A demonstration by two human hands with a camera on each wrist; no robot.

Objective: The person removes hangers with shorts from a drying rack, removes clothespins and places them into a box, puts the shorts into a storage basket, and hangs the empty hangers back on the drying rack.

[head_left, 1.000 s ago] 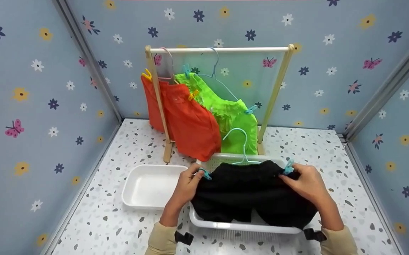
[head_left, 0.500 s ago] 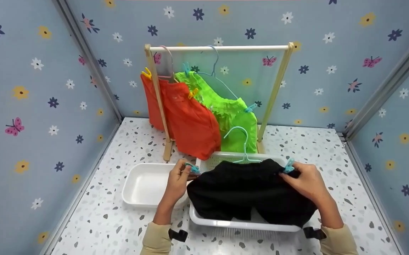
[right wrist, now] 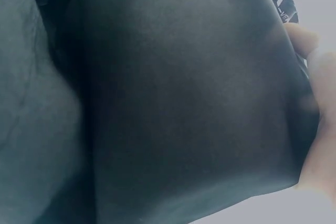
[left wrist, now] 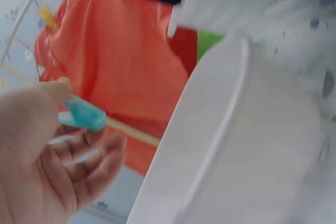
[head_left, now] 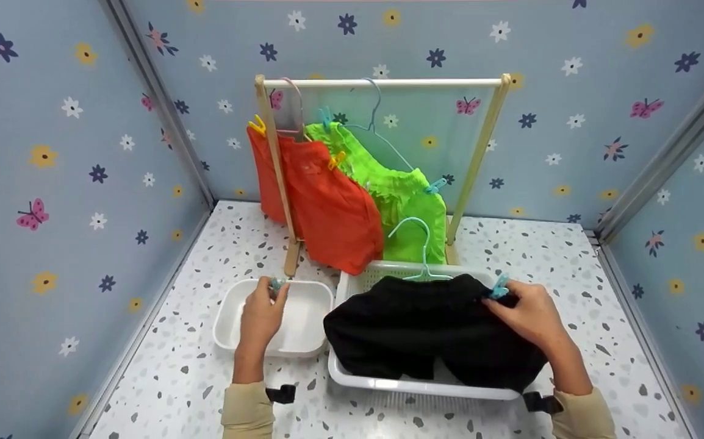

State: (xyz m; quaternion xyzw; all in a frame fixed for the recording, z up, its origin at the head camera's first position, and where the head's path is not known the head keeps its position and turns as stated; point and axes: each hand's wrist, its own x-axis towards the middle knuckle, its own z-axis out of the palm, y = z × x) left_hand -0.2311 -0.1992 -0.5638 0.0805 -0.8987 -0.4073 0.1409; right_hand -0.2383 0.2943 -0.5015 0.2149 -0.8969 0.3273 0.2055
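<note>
Partly hidden basket [head_left: 425,387], black garment [head_left: 413,323] across, rack [head_left: 437,83] behind

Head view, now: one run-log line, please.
left hand: pinches turquoise plastic clothespin near white oblong tray | right hand: holds black fabric shorts at clipped waist corner | shorts: over white plastic basket

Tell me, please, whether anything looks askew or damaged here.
The red garment and green garment look askew: in the head view, both slope down rightward, perhaps because their hangers are turned. The black garment shows a clip at only its right corner. No damage stands out.
</note>
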